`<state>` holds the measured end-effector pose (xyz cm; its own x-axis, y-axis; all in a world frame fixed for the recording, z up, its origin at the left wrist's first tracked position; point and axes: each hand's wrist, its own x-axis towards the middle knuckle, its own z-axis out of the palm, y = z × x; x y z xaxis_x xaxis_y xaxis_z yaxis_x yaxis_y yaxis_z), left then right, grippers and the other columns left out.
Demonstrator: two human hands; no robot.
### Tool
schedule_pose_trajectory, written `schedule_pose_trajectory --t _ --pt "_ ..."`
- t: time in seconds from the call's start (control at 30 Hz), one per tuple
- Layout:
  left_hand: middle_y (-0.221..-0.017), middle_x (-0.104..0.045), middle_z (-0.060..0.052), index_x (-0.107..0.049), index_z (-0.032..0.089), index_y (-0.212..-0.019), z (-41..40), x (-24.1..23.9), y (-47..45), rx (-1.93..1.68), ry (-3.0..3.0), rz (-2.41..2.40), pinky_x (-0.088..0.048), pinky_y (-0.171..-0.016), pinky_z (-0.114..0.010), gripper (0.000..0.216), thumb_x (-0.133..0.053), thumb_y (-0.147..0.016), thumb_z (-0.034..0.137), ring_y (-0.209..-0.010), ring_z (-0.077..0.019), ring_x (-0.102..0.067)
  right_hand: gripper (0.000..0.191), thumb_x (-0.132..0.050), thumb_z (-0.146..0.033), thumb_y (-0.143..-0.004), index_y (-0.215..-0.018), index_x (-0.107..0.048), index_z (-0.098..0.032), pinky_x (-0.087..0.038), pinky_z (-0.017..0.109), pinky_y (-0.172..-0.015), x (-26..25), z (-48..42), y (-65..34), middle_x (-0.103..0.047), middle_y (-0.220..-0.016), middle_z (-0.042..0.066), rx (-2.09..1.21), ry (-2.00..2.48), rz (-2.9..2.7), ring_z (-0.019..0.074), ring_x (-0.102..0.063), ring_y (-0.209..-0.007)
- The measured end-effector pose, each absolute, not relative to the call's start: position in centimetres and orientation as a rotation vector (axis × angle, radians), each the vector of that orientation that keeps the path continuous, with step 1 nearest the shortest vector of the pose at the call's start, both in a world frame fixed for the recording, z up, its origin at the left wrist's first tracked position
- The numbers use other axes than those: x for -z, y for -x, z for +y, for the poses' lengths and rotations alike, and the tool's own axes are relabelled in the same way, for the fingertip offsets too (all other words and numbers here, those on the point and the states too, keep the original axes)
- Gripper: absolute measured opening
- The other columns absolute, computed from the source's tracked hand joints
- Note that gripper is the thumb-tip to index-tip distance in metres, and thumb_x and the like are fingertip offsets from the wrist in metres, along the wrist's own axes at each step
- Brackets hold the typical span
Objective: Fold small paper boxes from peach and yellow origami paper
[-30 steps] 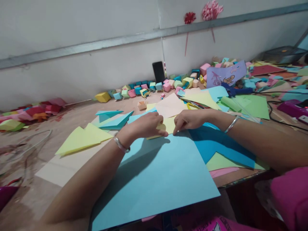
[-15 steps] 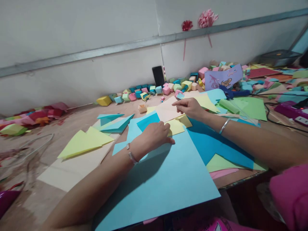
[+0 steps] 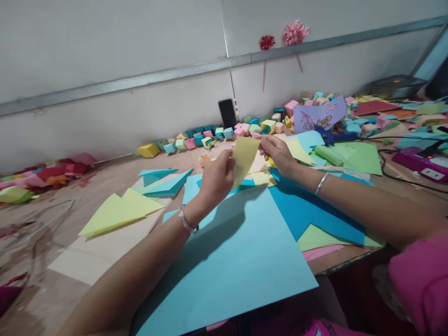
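A small sheet of yellow paper [image 3: 244,159] is held up between my two hands. My left hand [image 3: 217,179] grips its left edge, fingers curled. My right hand [image 3: 278,151] pinches its upper right corner. Under my hands lies a large light-blue paper sheet [image 3: 245,261], with a shadow across it. Another yellow paper piece [image 3: 264,178] rests at its far edge, and part of a darker blue piece shows beneath the held sheet. To the right, a bigger blue sheet [image 3: 311,210] spreads below my right forearm.
Folded paper boxes [image 3: 199,139] line the wall beside a black phone [image 3: 227,113]. Yellow-green folded sheets [image 3: 119,212] lie left on a pale sheet [image 3: 87,261]. Blue-handled pliers [image 3: 332,135], green paper [image 3: 364,156] and a purple power strip [image 3: 423,163] sit on the right.
The yellow paper has come up off the pile, now held in both hands. My left hand has risen from the light-blue sheet and closed on the paper's edge; the view has shifted slightly.
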<state>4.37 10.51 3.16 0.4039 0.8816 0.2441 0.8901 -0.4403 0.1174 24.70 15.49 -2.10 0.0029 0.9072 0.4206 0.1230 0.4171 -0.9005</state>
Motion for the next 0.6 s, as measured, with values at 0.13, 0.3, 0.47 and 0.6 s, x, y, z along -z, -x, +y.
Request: schedule_pose_trajectory --t 0.13,0.3,0.47,0.6 --pt "-0.108 -0.067 -0.006 -0.050 0.019 -0.117 12.1 -2.4 -3.9 1.587 2.908 -1.972 -0.052 -0.072 -0.028 0.032 -0.034 -0.092 0.031 -0.091 -0.0177 -0.064 0.056 -0.037 -0.066 -0.089 -0.089 -0.065 -0.017 -0.041 0.026 -0.055 1.6 14.7 -24.5 -0.066 -0.084 0.008 -1.157 0.852 -1.569 0.0144 -0.055 -0.065" --pt "-0.096 -0.069 -0.006 -0.052 0.017 -0.115 13.5 0.2 -3.7 1.885 2.837 -2.138 -0.053 -0.063 -0.027 0.032 -0.043 -0.087 0.029 -0.074 -0.0144 -0.065 0.026 -0.064 -0.041 -0.080 -0.073 -0.063 -0.016 -0.036 0.023 -0.052 1.7 13.5 -23.7 -0.060 -0.064 0.001 -1.142 0.854 -1.656 0.0103 -0.049 -0.056" --pt "-0.085 -0.069 -0.005 -0.045 0.017 -0.119 14.0 1.8 -3.6 2.105 2.643 -2.212 -0.051 -0.058 -0.028 0.039 -0.055 -0.085 0.032 -0.072 -0.0175 -0.066 0.023 -0.064 -0.034 -0.077 -0.066 -0.063 -0.014 -0.037 0.023 -0.051 1.8 13.1 -23.2 -0.058 -0.058 0.000 -1.055 0.905 -1.656 0.0089 -0.049 -0.052" --pt "-0.094 -0.069 -0.008 -0.043 0.018 -0.121 13.1 1.7 -4.2 2.258 2.684 -2.110 -0.053 -0.066 -0.031 0.051 -0.063 -0.083 0.045 -0.083 -0.0211 -0.068 0.022 -0.065 -0.035 -0.077 -0.070 -0.065 -0.014 -0.041 0.023 -0.053 1.6 12.7 -22.9 -0.061 -0.062 0.000 -1.007 0.897 -1.657 0.0093 -0.051 -0.054"
